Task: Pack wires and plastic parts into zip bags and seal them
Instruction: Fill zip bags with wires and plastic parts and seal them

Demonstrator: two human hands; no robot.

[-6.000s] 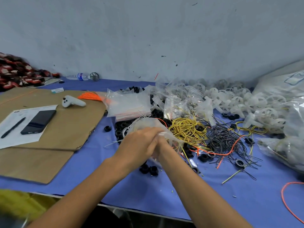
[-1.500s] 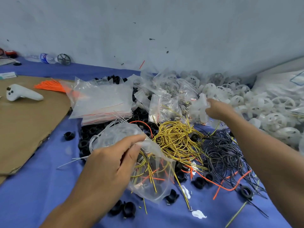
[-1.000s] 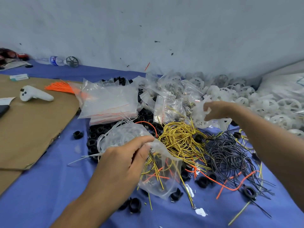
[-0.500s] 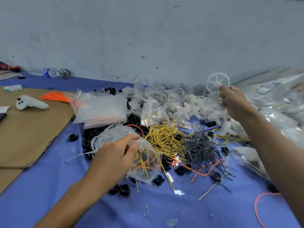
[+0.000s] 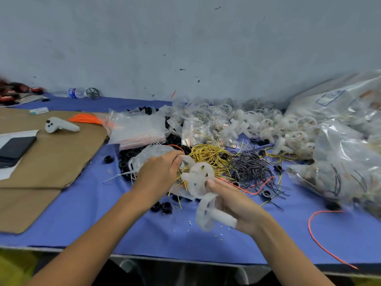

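My left hand point(image 5: 159, 174) pinches the mouth of a clear zip bag point(image 5: 181, 189) that holds yellow and orange wire pieces, low over the blue table. My right hand point(image 5: 233, 201) grips white plastic wheel parts point(image 5: 201, 182), one lying across my fingers and one pressed against the bag's mouth. Behind them lie a yellow wire bundle point(image 5: 208, 156), a black wire tangle point(image 5: 250, 169), and black plastic rings point(image 5: 127, 159).
A stack of empty zip bags point(image 5: 137, 129) lies at the back left, a heap of white wheels point(image 5: 288, 129) at the back right, and big filled bags point(image 5: 348, 151) at the right edge. Cardboard point(image 5: 51, 157) with a white controller point(image 5: 59, 125) and a phone point(image 5: 14, 147) covers the left.
My right hand has come back from the white wheel heap at the back right, bringing white wheel parts to the bag's mouth. My left hand has kept hold of the bag.
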